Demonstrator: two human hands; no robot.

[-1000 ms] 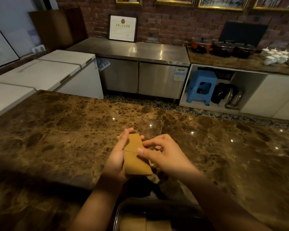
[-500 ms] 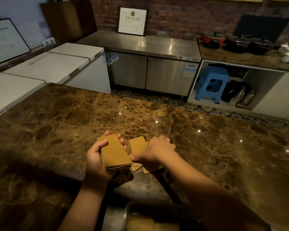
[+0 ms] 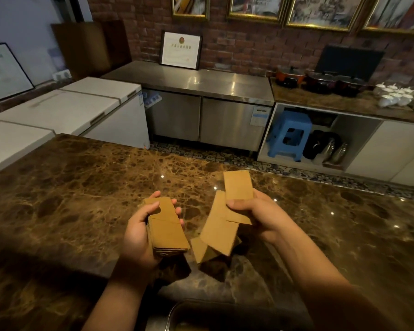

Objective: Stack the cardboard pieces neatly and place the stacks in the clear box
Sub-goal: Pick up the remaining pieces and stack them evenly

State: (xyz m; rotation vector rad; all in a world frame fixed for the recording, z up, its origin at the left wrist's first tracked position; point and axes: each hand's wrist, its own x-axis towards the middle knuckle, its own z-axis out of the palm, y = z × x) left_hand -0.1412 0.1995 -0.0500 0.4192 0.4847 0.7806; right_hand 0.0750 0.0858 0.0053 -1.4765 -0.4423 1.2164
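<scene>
Hands first: our left hand [image 3: 139, 232] grips one squared-up stack of cardboard pieces [image 3: 166, 226], thumb across the top face and fingertips curled round the far edge, the layered ends facing us. We cannot count the pieces in that stack. Our right hand [image 3: 261, 215] pinches loose cardboard pieces [image 3: 234, 206] held above the counter: we count two large ones, one standing upward past the fingers and one slanting down toward us, with what looks like a third edge between them under the thumb. Just below them, one or two more scraps [image 3: 202, 252] lie on the counter, partly hidden; we cannot tell the number exactly.

Both hands hover over a brown marble counter [image 3: 69, 199] with pale veins and small light reflections. At the near edge, between our forearms, we see one rim of the clear box [image 3: 189, 309], its inside too dark to read.

Beyond the counter we count two white chest freezers [image 3: 81, 108] on the left, one steel cabinet [image 3: 201, 108] with two doors, and one framed certificate [image 3: 181, 50] leaning against the brick wall [image 3: 249, 44]. To the right stands an open shelf with one blue stool [image 3: 288, 134] beside dark shoes, and above it a worktop with three dark pots [image 3: 320, 82], one black screen [image 3: 349, 60] and a cluster of white cups [image 3: 394, 95]. Four gilt-framed pictures [image 3: 318, 10] hang along the top.
</scene>
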